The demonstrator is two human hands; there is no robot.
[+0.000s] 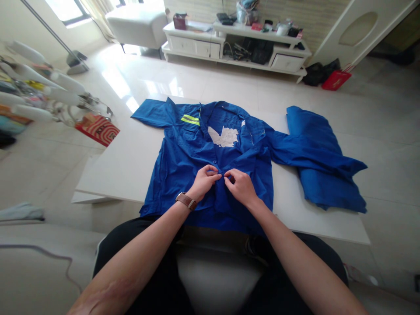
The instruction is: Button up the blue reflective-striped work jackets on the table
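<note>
The blue jacket (183, 151) lies spread beneath left grip (204, 180) and right grip (242, 186).

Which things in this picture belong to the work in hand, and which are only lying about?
In use:
blue long-sleeved cloth jacket, under left hand and right hand
flat white tabletop beneath it

Lying about:
folded blue cloth, probably; one sleeve lies across it
red bag with handles
dark red box on low white cabinet
</note>
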